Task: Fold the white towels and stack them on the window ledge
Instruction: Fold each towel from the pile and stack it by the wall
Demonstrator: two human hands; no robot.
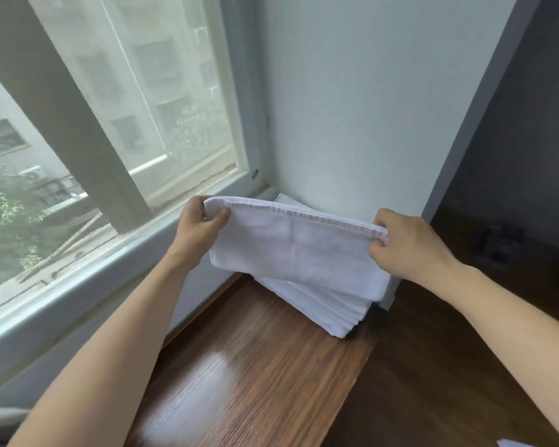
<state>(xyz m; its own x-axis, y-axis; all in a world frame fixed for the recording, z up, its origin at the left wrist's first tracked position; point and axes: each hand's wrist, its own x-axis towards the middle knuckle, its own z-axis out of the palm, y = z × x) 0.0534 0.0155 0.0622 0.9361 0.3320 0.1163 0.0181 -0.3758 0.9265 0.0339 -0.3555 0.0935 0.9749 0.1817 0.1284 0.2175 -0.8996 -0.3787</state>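
White terry cloth hangs between your two hands: a folded towel (pixel 299 250), held up by its top hem. Your left hand (pixel 198 225) pinches the left corner, thumb in front and fingers curled behind the edge. Your right hand (pixel 407 245) pinches the right corner the same way, its fingers bunched on the hem. The towel's lower half droops below your hands and rests on a stack of folded white towels (pixel 328 309), which lies just beneath and beyond your hands, in the corner where the window frame (pixel 162 240) meets the pale wall (pixel 352 108). That stack sits on the dark wooden ledge (pixel 249 375), which runs from under your forearms to the wall. Left of your left hand is the window pane, with buildings and greenery blurred outside. Right of your right hand, a darker wooden surface (pixel 433 366) sits lower than the ledge.
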